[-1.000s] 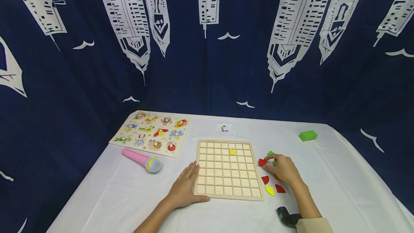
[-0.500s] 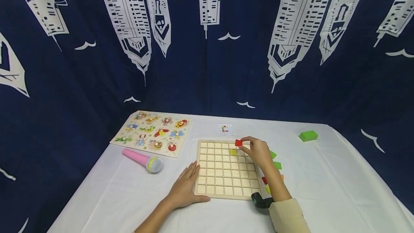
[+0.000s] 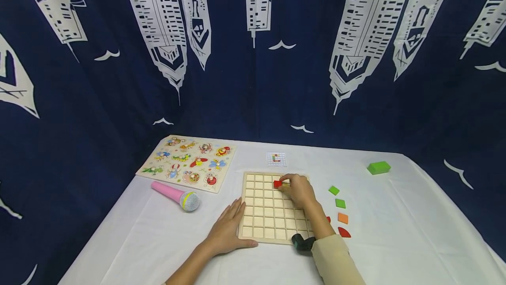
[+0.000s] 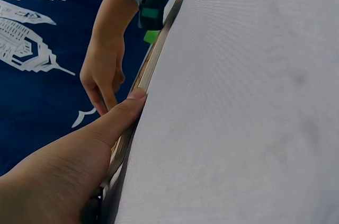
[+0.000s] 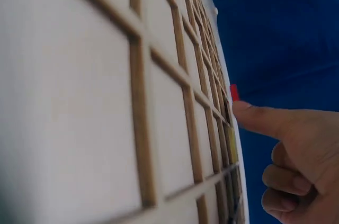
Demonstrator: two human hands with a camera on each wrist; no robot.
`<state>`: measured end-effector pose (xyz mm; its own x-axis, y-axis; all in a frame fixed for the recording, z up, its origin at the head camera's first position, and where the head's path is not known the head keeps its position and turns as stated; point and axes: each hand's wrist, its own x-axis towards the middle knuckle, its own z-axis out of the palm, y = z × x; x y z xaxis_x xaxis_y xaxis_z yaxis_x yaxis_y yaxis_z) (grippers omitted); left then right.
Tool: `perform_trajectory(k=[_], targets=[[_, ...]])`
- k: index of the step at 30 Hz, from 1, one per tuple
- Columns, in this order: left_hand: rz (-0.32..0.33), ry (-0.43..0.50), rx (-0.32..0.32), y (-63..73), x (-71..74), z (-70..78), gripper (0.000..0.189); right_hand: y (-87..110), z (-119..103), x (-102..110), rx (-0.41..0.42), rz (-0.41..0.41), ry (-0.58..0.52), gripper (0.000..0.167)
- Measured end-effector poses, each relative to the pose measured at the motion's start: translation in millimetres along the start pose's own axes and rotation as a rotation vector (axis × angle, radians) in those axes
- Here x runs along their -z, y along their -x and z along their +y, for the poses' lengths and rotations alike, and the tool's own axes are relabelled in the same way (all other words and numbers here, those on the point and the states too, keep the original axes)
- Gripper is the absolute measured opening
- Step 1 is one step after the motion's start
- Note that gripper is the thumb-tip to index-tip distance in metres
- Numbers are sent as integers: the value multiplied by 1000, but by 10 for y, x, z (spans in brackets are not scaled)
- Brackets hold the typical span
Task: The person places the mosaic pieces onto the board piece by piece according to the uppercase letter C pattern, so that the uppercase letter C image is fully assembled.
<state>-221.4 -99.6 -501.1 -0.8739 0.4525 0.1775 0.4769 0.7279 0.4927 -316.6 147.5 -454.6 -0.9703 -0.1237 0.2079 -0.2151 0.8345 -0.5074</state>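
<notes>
A wooden grid board (image 3: pixel 264 223) lies in the middle of the white table. My left hand (image 3: pixel 227 225) rests along its left side, fingers straight and thumb (image 4: pixel 124 115) against the front edge. Over the board's upper rows, my right hand (image 3: pixel 299 192) pinches a red square tile (image 3: pixel 277 184) between thumb and finger. In the right wrist view, that red tile (image 5: pixel 234 92) stands at the thumb tip, close over the grid's far cells. A yellow square tile (image 5: pixel 232 144) sits in a neighbouring cell, partly covered by the fingers in the head view.
Right of the board lie two green tiles (image 3: pixel 340 203), an orange tile (image 3: pixel 343 218) and a red quarter-round (image 3: pixel 344 232). A green block (image 3: pixel 378 167) is farther right. A pattern card (image 3: pixel 276 159) lies behind. At left are an insect puzzle (image 3: pixel 186 162) and a pink microphone (image 3: pixel 170 191).
My right hand has picked the red tile from beside the board and carried it left over the upper rows, beside the yellow tile. My left hand has stayed at the board's side.
</notes>
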Motion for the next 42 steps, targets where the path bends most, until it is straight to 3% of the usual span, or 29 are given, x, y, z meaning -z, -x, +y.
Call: perform_trajectory(k=[5,17,23,28,33,36,42], targets=[[9,-14,-9,0,-14,-22,116,10,29,-39,34,0,-3,27],[-7,2,-8,-7,-20,-18,116,73,65,42,3,-16,-54,33],[-11,0,-4,-5,-26,-16,116,195,180,303,33,-1,-105,32],[-13,9,3,1,-18,-24,116,361,406,606,44,84,-64,30],[-12,12,10,2,-6,-27,115,584,716,799,-14,142,20,28],[-15,11,8,-4,-8,-28,115,745,805,881,-29,118,37,29],[-21,19,10,-10,-18,-24,116,1031,754,967,-67,-16,16,32]])
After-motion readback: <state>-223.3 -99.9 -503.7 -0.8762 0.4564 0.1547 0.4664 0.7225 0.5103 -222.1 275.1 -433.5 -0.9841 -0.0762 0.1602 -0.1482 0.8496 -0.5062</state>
